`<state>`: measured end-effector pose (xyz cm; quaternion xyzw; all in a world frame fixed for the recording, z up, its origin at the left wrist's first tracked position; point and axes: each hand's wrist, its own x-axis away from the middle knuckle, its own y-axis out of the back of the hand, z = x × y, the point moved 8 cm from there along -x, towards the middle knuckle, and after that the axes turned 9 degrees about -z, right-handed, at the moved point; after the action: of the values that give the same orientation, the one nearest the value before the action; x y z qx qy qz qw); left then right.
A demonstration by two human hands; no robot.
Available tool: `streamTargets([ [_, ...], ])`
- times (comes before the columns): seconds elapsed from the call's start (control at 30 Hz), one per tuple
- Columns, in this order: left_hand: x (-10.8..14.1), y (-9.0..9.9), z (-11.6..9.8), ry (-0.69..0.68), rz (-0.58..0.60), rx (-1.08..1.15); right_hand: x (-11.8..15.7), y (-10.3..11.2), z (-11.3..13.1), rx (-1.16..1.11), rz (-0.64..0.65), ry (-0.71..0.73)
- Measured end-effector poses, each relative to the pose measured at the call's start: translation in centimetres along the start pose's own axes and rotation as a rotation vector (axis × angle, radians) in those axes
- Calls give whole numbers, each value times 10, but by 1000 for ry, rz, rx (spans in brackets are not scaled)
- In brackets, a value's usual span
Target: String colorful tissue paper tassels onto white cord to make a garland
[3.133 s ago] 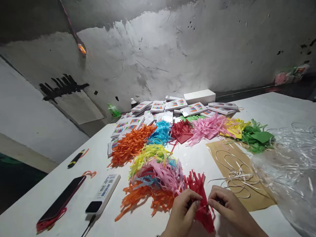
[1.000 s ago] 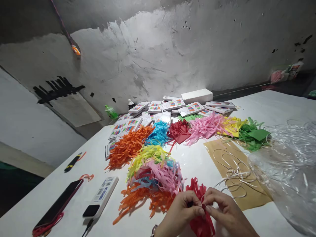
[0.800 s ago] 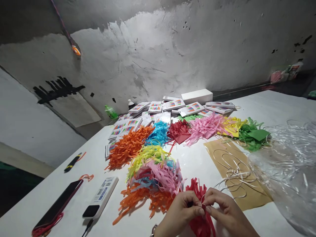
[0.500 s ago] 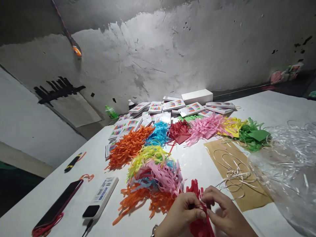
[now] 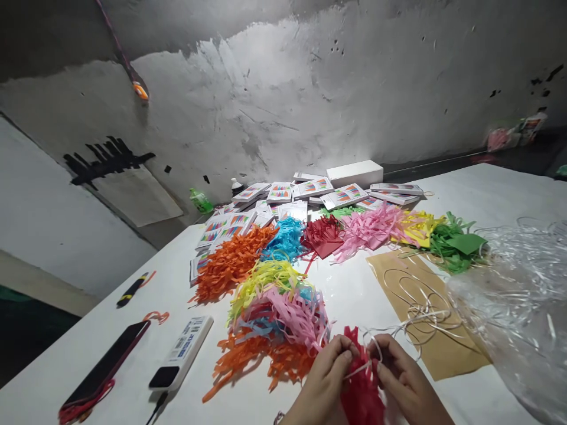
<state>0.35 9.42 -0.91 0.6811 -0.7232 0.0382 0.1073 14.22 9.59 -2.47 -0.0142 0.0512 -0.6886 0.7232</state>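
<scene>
At the bottom centre, my left hand (image 5: 330, 372) pinches one part of a thin white cord (image 5: 359, 370) that crosses a red paper tassel (image 5: 363, 398). On the tassel's right side, my right hand (image 5: 396, 375) has thumb and forefinger closed on another stretch of that cord, which loops up between the hands. The tassel's lower part is blurred. Left of my hands lies a strung heap of pink (image 5: 295, 316), yellow-green (image 5: 263, 283) and orange (image 5: 248, 357) tassels. Loose cord (image 5: 425, 313) coils over a brown sheet (image 5: 452, 354) to the right.
Orange (image 5: 234, 260), blue (image 5: 286, 239), red, pink, yellow and green fringed paper lines the white table's middle. Behind are flat printed packs (image 5: 312, 187) and a white box (image 5: 354, 173). A phone (image 5: 104, 369) and power bank (image 5: 183, 351) lie left; clear plastic (image 5: 505, 319) lies right.
My hands have drawn slightly apart, and the white cord now stretches and loops between them across the red tassel. Their fingers were closer together before.
</scene>
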Motion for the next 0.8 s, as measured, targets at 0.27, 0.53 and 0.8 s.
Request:
streamTargets([
  [0.27,1,4,-10,-198,-42,-214,1,3,-6,-104,-33,-49],
  [0.53,11,1,-19,-335,-39,-487,-5,11,-17,-112,-57,-78],
  [0.8,13,1,-22,-445,-46,-538,-8,10,-22,-133,-21,-140],
])
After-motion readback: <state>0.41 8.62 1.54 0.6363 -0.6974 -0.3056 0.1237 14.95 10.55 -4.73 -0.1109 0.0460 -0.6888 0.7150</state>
